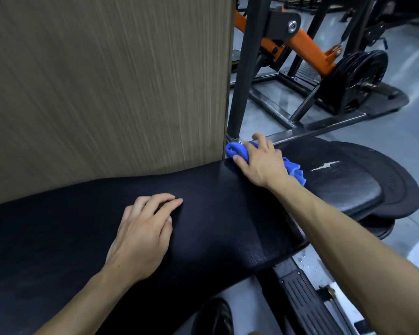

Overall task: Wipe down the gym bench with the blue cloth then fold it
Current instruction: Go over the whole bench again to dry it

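Observation:
A black padded gym bench [215, 213] runs across the lower half of the view, with a separate seat pad [344, 184] to the right that has a torn spot. A bunched blue cloth [237, 151] lies at the far edge of the bench where the two pads meet. My right hand [261, 163] presses down on the cloth, which sticks out on both sides of the hand. My left hand [143, 233] rests flat on the bench pad, fingers slightly curled, holding nothing.
A wood-grain wall panel [107, 81] stands right behind the bench on the left. A dark steel upright [244, 68] rises behind the cloth. An orange-and-black weight machine [310, 49] with plates [358, 78] stands on the grey floor at back right. A ribbed footplate [305, 301] lies below the bench.

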A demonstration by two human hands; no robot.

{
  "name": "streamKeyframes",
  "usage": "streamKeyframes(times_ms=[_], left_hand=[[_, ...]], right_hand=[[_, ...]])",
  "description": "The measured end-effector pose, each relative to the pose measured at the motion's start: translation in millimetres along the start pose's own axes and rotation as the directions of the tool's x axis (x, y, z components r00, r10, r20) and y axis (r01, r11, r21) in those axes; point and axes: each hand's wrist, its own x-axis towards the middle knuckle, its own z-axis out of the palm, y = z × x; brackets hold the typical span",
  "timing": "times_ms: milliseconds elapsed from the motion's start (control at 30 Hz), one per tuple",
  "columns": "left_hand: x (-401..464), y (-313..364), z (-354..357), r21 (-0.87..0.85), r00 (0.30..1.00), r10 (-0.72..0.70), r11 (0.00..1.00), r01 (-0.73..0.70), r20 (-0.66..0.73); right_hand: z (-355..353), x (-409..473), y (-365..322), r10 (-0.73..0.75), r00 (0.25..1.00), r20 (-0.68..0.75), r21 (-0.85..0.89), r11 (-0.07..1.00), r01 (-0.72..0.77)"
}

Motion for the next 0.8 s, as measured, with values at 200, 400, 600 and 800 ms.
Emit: streamKeyframes(times_ms=[200,400,600,800], left_hand=[[1,-2,1,-0.024,1.000,-0.008,1.000,0.008,-0.013],[-1,-2,-3,-0.035,1.000,0.020,0.999,-0.021,-0.014],[-2,0,-3,0.002,1.000,0.020,1.000,-0.020,-0.009],[-3,1,-5,0.025,0.999,0.035,0.999,-0.035,-0.013]], right_hand=[[-13,30,-11,0.099,0.994,0.042,-0.134,0.987,-0.093],[-24,12,-1,0.131,0.991,0.037,-0.163,0.979,-0.124],[-46,-31,12,0.156,0.986,0.060,-0.212,0.967,-0.140],[-57,-80,29,0.224,0.968,0.115,-0.157,0.966,-0.205]])
